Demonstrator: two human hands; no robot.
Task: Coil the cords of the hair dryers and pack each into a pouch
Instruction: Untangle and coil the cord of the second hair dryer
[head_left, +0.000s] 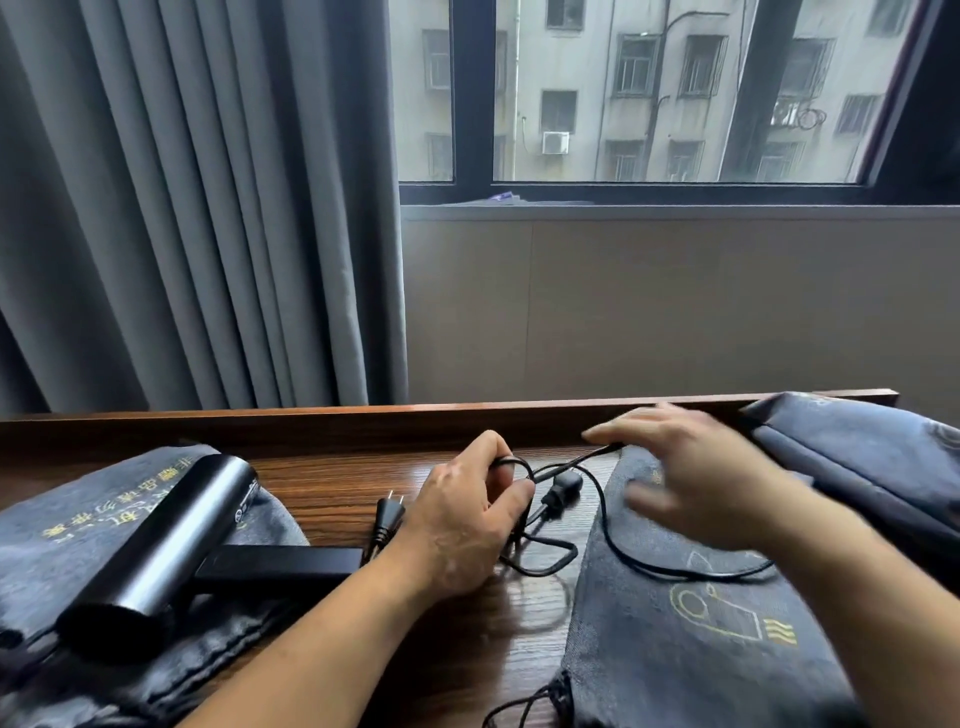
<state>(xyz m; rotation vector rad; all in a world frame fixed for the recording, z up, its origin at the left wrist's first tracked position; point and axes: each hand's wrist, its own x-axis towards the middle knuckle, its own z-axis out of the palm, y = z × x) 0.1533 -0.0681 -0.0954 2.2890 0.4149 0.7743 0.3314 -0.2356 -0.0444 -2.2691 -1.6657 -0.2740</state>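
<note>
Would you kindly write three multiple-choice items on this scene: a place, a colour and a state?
1. The hair dryer lies: A on the left pouch; B on the windowsill; C in a hand.
2. The emblem on the nearer right pouch is: A red; B yellow; C white.
3. The left hand: A lies flat; B points; C grips the cord.
Answers: A, it rests on that fabric; B, the dryer outline is yellow; C, it curls round cord loops.

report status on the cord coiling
Left grip holds loops of the black cord. Right grip open, blurred, above the middle pouch. Hair dryer lies on the left pouch, unpacked. Loose cord drapes across middle pouch.
</note>
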